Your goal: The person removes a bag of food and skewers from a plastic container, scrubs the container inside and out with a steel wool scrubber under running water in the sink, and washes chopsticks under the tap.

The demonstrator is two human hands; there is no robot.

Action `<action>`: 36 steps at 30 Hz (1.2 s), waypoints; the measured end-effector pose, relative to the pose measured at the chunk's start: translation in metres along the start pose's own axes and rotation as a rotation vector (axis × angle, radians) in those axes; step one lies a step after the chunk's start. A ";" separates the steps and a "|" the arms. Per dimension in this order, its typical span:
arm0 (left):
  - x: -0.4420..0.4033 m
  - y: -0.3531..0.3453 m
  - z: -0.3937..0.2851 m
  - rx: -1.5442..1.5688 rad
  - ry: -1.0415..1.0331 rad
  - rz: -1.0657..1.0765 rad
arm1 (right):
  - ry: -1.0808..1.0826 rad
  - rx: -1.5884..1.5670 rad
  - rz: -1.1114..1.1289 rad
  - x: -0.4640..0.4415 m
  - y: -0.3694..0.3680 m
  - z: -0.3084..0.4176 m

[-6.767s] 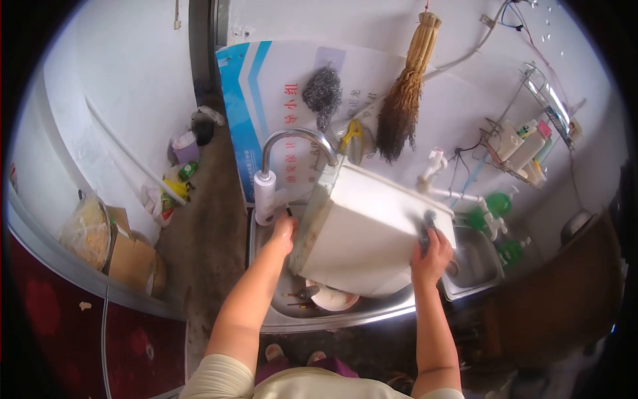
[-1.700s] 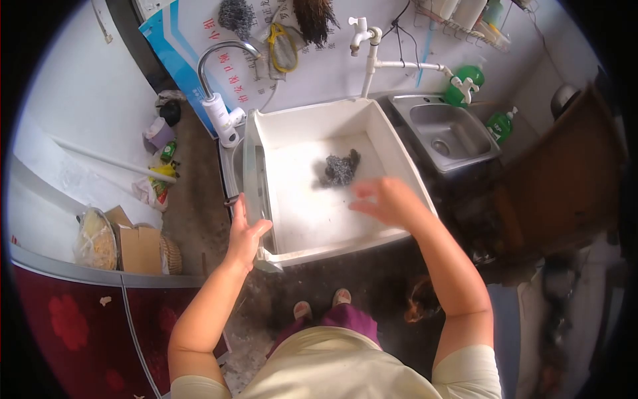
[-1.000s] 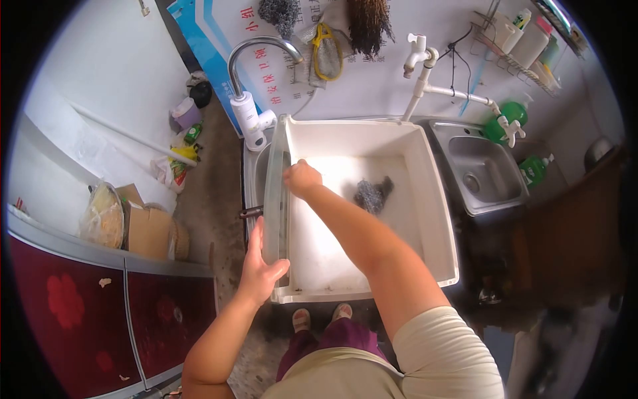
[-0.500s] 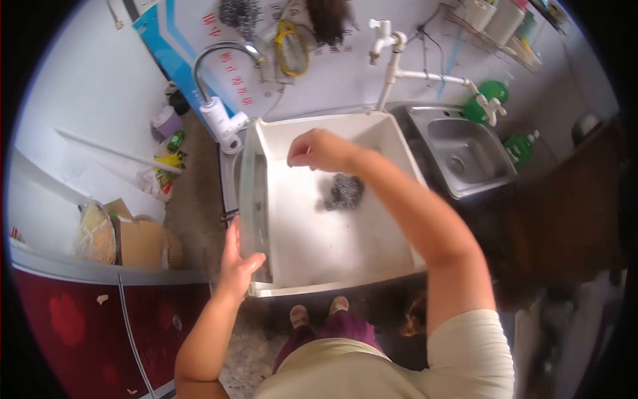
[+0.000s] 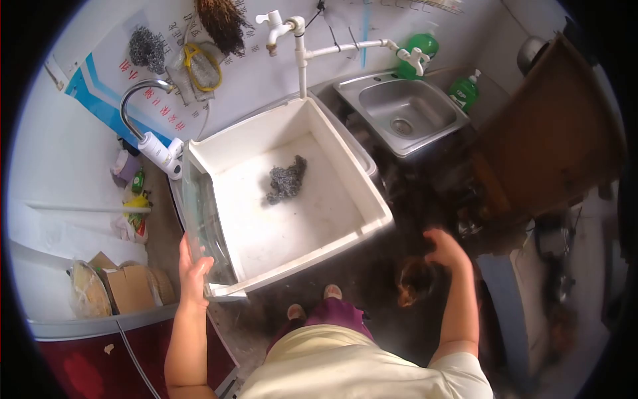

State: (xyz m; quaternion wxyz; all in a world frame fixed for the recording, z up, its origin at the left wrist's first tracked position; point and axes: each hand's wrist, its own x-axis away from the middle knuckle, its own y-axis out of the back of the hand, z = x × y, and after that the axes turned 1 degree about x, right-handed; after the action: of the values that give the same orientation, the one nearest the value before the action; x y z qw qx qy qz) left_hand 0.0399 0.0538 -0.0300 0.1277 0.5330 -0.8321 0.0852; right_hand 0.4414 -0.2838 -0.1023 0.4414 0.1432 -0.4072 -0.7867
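A white plastic drawer (image 5: 266, 239), open side up, rests over the sink at the centre, its greenish clear front panel (image 5: 205, 219) on the left. On its floor lies a grey steel-wool scrubber (image 5: 286, 181), touched by neither hand. My left hand (image 5: 194, 272) grips the front panel near its lower end, thumb on the inner side and fingers outside. Off to the right of the drawer, my right hand (image 5: 446, 251) is in the air with fingers apart and nothing in it.
A curved faucet (image 5: 136, 106) stands behind the drawer's left corner, a white tap (image 5: 282, 28) behind its back edge. At the right are a small steel sink (image 5: 405, 113), a green bottle (image 5: 464, 92) and a brown board (image 5: 551, 126). Cardboard (image 5: 131, 289) sits at lower left.
My right hand has left the space over the drawer and moved out to the right. The view has turned, and the left hand still holds the panel.
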 end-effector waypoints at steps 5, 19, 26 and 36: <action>0.005 -0.004 -0.007 -0.042 0.018 0.006 | 0.041 -0.438 -0.291 -0.024 -0.034 0.070; 0.009 -0.005 -0.001 0.094 -0.081 0.048 | -0.009 -0.395 -0.571 -0.064 -0.056 0.188; 0.001 -0.004 0.011 0.119 -0.172 0.073 | -0.007 -0.395 -0.603 -0.074 -0.062 0.175; 0.016 -0.010 0.011 0.122 -0.260 0.011 | -0.191 -0.508 -0.427 -0.064 -0.054 0.170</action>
State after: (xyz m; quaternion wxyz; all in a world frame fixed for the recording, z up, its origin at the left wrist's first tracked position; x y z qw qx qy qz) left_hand 0.0416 0.0329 -0.0353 -0.0142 0.5418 -0.8378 0.0665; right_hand 0.3473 -0.1289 -0.0454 0.2481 0.0364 -0.1983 -0.9475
